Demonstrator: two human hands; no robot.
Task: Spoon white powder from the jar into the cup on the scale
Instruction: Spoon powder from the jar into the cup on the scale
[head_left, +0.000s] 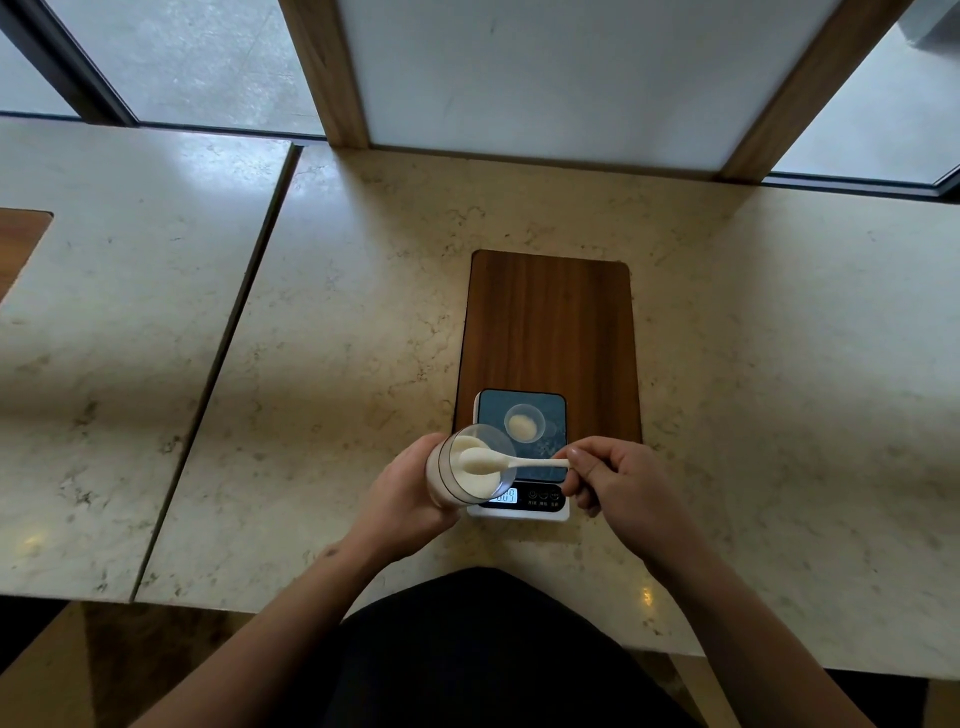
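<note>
My left hand (402, 499) grips a clear jar (452, 483) of white powder, tilted so its open mouth faces right, just left of the scale. My right hand (618, 480) pinches the handle of a white spoon (519, 464); the spoon's bowl sits inside the jar's mouth, heaped with powder. A small clear cup (524, 422) with a little white powder in it stands on the dark platform of the white kitchen scale (550, 410). The scale's lit display is partly hidden behind the jar.
The scale rests on the near end of a wooden inlay (548, 322) in the marble counter (337, 322). A seam (228, 338) splits the counter on the left. A wood-framed white panel (545, 78) rises at the back edge.
</note>
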